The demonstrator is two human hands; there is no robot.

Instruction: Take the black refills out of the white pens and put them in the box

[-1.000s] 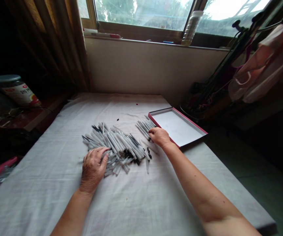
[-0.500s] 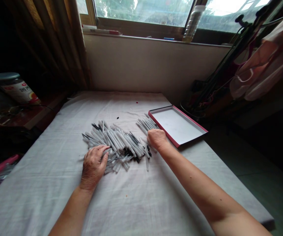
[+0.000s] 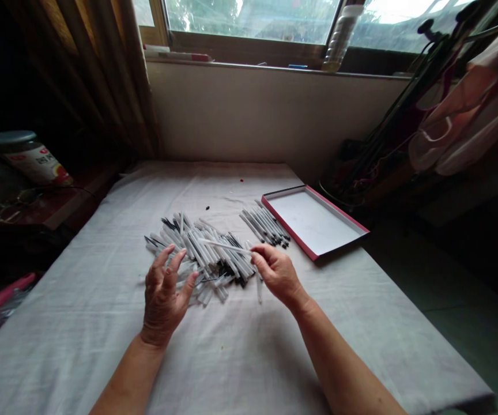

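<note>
A slim translucent pen barrel (image 3: 225,245) is pinched at one end between the thumb and fingers of my right hand (image 3: 278,275), its other end pointing left over the pile. My left hand (image 3: 163,300) hovers at the pile's near-left edge, fingers spread and holding nothing. Beneath and between them lies a loose heap of clear pen barrels (image 3: 206,245), mixed with dark thin refills and small black parts. Beyond my right hand, a bundle of pens with black ends (image 3: 264,223) lies side by side.
A shallow red-edged box lid (image 3: 313,222) with a white inside lies at the right edge of the cloth-covered table (image 3: 214,374). A tiny black piece (image 3: 208,208) sits behind the heap. A lidded jar (image 3: 35,158) stands on the left, and a window wall rises behind.
My right hand has drawn back from the bundle by the box lid toward the heap, now with a barrel showing in it. My left hand has lifted slightly and spread its fingers.
</note>
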